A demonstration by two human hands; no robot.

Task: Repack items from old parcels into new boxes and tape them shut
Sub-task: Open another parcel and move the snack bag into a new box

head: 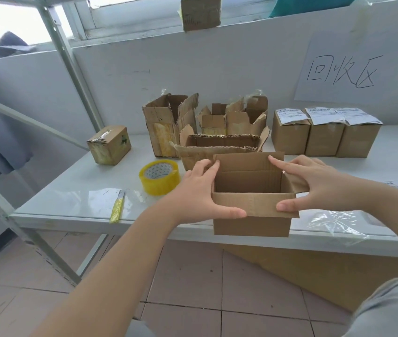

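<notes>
**boxnoob:** ok so where's the new box and who's got it?

**tapefan:** the new box (251, 224) stands open-topped at the near edge of the table (71, 190). The left hand (198, 190) grasps its left side, with the thumb on the near flap and the fingers reaching to the far flap. The right hand (314, 183) grips the right side the same way, thumb pressing the near flap.

**boxnoob:** and around it?

**tapefan:** going off the new box, an opened old parcel (220, 147) is right behind it; touching or not, can't tell. The tape roll (159, 177) is just to its left, and the yellow knife (117, 207) is further left. A small taped parcel (109, 145) sits well back-left. Three labelled boxes (324, 135) stand in a row back-right. Crumpled clear plastic (336, 222) lies just to its right.
</notes>
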